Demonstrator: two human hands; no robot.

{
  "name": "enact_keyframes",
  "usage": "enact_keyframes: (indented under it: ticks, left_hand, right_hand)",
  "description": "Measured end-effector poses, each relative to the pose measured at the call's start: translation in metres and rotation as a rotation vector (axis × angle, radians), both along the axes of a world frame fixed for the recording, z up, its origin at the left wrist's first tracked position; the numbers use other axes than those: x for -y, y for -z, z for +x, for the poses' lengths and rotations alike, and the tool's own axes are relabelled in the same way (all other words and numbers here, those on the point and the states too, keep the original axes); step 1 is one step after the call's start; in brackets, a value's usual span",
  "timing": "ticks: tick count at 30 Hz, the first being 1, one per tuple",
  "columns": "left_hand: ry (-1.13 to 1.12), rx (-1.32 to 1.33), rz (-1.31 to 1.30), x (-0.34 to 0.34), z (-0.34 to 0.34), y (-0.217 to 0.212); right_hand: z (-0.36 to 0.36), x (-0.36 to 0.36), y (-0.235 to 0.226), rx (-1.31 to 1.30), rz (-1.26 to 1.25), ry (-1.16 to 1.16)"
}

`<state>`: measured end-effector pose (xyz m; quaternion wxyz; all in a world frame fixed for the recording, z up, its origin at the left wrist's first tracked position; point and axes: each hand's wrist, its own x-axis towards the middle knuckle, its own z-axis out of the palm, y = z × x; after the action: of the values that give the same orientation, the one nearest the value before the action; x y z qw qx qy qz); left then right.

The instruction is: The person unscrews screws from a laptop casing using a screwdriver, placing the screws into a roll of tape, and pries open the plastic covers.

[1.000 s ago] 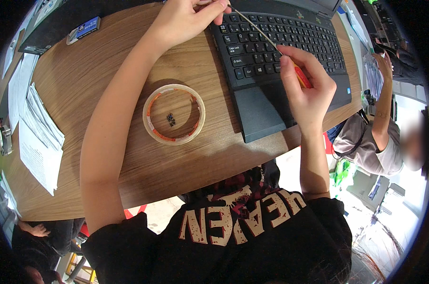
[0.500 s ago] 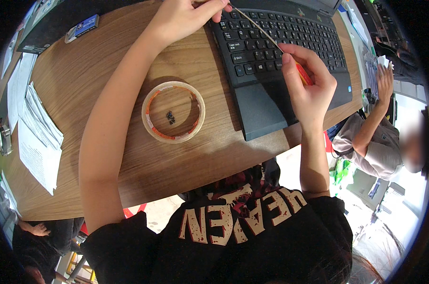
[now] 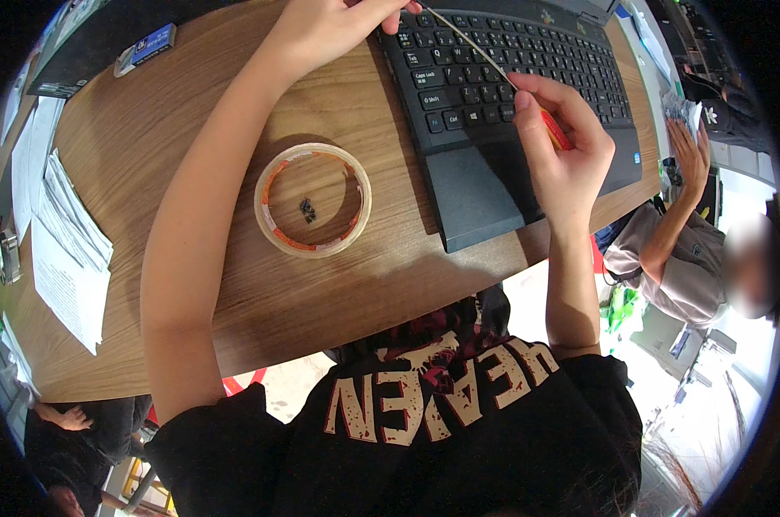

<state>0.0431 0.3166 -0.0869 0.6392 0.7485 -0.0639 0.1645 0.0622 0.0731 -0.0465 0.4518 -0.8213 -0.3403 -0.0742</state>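
Nearest, along the bottom of the frame, is the person's black shirt (image 3: 424,474) with pale lettering across it. Beyond it, the wooden table (image 3: 390,284) fills the middle. Left of centre, a tape-roll ring (image 3: 366,202) lies flat, and a small cluster of dark pieces (image 3: 308,209) (they look like screws, though they are too small to be sure) sits inside it, on the tabletop. Right of centre, the right hand (image 3: 571,142) is above the black laptop (image 3: 484,194), its fingers and thumb closed around the red-and-yellow handle of a screwdriver (image 3: 555,131). The thin shaft slants over the keyboard toward the top edge, near the laptop's left corner. There the left hand (image 3: 342,26) is partly cut off, its fingertips close by the shaft's far end; whether they pinch anything, I cannot tell.

Loose printed papers (image 3: 71,276) overlap at the left side of the table, and a small blue-and-white box (image 3: 153,43) lies at the upper left. Farther off, at the right edge, another person in a greyish top (image 3: 678,258) reaches a hand (image 3: 691,159) toward some papers or wrapping; a third person's hand (image 3: 73,420) shows at the lower left.
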Motion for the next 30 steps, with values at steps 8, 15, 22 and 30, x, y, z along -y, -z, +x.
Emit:
enact_keyframes:
  ticks: [8,15,22,30]
  left_hand:
    - [-0.006,-0.063,0.033,0.000,-0.003,-0.005]
    - [-0.003,-0.021,0.009,0.001,-0.001,-0.001]
    - [-0.020,-0.043,0.038,0.000,-0.002,-0.003]
    - [-0.463,0.024,-0.025,-0.014,0.006,0.015]
  right_hand:
    - [-0.001,0.001,0.002,-0.003,0.004,-0.005]
    - [-0.001,0.001,0.003,-0.005,-0.007,0.002]
    - [-0.002,0.002,0.002,0.007,-0.010,0.001]
    - [0.008,-0.007,0.000,0.026,-0.025,-0.014]
